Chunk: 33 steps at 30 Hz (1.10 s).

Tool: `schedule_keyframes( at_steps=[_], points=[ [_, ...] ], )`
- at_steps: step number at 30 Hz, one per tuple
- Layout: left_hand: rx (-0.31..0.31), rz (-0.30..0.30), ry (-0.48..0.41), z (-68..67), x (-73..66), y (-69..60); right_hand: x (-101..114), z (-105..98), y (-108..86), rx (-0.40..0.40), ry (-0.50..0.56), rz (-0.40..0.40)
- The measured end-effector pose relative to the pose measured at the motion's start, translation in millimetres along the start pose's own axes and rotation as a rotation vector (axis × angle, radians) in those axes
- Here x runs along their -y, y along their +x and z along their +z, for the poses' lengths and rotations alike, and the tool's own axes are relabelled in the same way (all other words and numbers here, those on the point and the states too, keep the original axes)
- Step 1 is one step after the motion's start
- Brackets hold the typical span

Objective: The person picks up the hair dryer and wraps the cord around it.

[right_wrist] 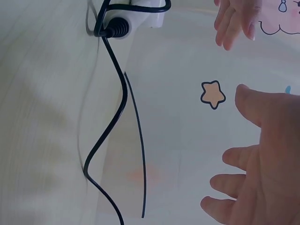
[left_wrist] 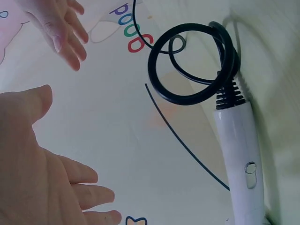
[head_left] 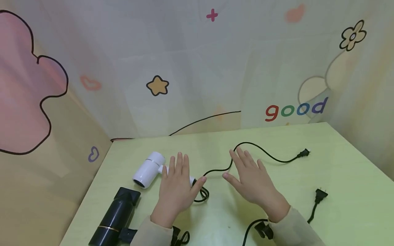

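Observation:
Both hands are held above the table with fingers extended, and neither holds anything. My left hand (head_left: 176,191) hovers over the handle of a white hair dryer (head_left: 149,170), hiding part of it in the head view. In the left wrist view that white handle (left_wrist: 241,154) shows a switch, with its black cord (left_wrist: 185,98) looped at the end. My right hand (head_left: 253,181) is to the right, over the table near the white dryer's cord (head_left: 220,170). A black hair dryer (head_left: 115,215) lies at the front left, its handle partly behind the left sleeve.
The white dryer's plug (head_left: 304,153) lies at the back right of the light green table (head_left: 344,164). A second black plug (head_left: 320,195) lies nearer on the right, its cord running behind the right sleeve. A printed curtain (head_left: 200,68) hangs behind the table.

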<state>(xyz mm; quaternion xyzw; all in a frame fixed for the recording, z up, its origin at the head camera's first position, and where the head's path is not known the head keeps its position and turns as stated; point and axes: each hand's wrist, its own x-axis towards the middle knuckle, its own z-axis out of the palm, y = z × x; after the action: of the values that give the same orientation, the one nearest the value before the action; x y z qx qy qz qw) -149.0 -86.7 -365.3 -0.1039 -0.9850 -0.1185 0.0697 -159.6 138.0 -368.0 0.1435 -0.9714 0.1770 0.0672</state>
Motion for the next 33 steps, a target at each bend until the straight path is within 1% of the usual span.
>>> schedule_keyframes(
  at_steps=[3, 9, 15, 18, 22, 26, 29, 33],
  points=[
    [-0.005, -0.012, -0.017, -5.1, 0.5, -1.1, 5.9, -2.9, -0.8, -0.021, -0.001, -0.028],
    [-0.010, -0.035, -0.024, -6.5, 6.0, -11.9, 20.0, 1.3, -7.1, -0.032, 0.028, -0.075],
    [-0.038, -0.052, -0.014, -10.3, 13.8, -17.8, 32.8, 5.6, -9.5, -0.011, 0.042, -0.112],
    [-0.049, -0.066, -0.013, -12.9, 19.3, -19.9, 39.8, 8.3, -9.3, 0.004, 0.048, -0.135],
    [-0.039, -0.098, -0.004, -15.2, 27.2, -24.7, 49.6, 13.4, -11.5, 0.034, 0.059, -0.154],
    [-0.045, -0.123, 0.021, -17.2, 37.0, -29.1, 61.3, 18.5, -13.3, 0.061, 0.059, -0.174],
    [-0.048, -0.143, 0.033, -16.3, 45.9, -32.6, 70.1, 21.7, -15.0, 0.083, 0.051, -0.198],
    [-0.038, -0.177, 0.029, -12.9, 59.1, -37.1, 78.6, 26.3, -17.9, 0.142, 0.050, -0.235]
  ],
)
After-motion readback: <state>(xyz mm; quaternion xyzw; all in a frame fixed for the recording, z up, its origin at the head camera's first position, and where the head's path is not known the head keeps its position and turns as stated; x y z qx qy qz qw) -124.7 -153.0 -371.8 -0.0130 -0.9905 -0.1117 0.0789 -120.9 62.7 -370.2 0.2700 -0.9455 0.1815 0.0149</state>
